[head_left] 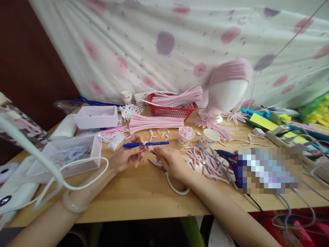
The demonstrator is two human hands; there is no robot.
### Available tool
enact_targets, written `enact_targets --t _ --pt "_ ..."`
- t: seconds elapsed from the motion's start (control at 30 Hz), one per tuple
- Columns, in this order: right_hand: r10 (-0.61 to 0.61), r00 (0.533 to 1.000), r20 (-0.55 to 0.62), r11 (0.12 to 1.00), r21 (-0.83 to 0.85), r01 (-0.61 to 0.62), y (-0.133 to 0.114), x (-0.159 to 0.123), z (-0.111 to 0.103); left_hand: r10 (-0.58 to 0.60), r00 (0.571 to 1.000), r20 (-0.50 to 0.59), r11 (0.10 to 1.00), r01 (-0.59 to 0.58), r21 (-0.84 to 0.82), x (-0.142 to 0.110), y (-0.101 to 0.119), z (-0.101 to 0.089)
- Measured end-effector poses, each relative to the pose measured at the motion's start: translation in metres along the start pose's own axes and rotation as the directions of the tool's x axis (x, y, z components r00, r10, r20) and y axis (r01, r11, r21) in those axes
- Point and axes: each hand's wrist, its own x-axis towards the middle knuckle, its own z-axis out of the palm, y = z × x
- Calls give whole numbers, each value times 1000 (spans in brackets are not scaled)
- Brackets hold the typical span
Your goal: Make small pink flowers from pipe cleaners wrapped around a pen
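Note:
My left hand [125, 156] is closed on a blue pen [157, 143], held level above the table. A short pink pipe cleaner [144, 145] is looped around the pen, one end hanging below my left fingers. Beside it, my right hand [171, 161] is closed, its fingertips pinching the pipe cleaner close to the pen. Under my right hand lies a pair of scissors [180, 192] with pale handles, partly covered. To the right is a loose pile of cut pink and grey pipe cleaners [203, 163]. Small pink pieces [159, 132] are scattered beyond the pen.
A paper cup with pink pieces [185, 137] stands near another cup [209, 138]. Behind are a bundle of pink stems [156, 123], a red basket [172, 111] and a white foam head [226, 92]. A glue gun [230, 159] lies right; plastic boxes [96, 117] and a white cable are left.

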Motion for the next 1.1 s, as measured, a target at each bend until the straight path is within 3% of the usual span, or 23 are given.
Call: enact_targets --t 0.07,0.17,0.27,0.43,0.6,0.7,0.8,0.9,1.0,1.03,1.1 --pt "-44 999 20 994 -102 46 -5 -1 1 49 996 -75 999 -47 28 2 -2 3" --pt "-131 991 15 971 -200 131 -13 -2 -1 120 984 -130 971 -90 221 3 -7 6" --pt "-203 979 -25 954 -231 191 -18 -1 -8 143 985 -100 912 -91 400 4 -11 7" --pt "-266 952 -151 946 -231 227 -10 3 -21 66 996 -60 860 -26 509 3 -9 4" --pt "-6 994 -113 1000 23 8 -2 0 -18 40 998 -53 871 -9 492 0 -6 7" --pt "166 983 -83 979 129 -155 -3 -2 -13 5 1000 -6 903 -2 429 -2 -5 9" --pt "250 964 -92 940 263 -219 -7 0 -13 -30 997 73 925 0 381 -3 -3 9" --pt "352 936 -2 821 481 -308 -9 6 -16 -34 992 118 945 -7 326 -2 -2 8" --pt "383 882 274 581 671 -461 -6 11 -17 -17 996 93 980 -2 197 -2 -2 8" --pt "364 873 324 539 691 -482 -5 11 -17 -9 998 65 991 0 132 -1 -3 8" --pt "335 896 290 582 684 -440 -4 11 -16 9 1000 -20 1000 -9 0 0 -4 9"
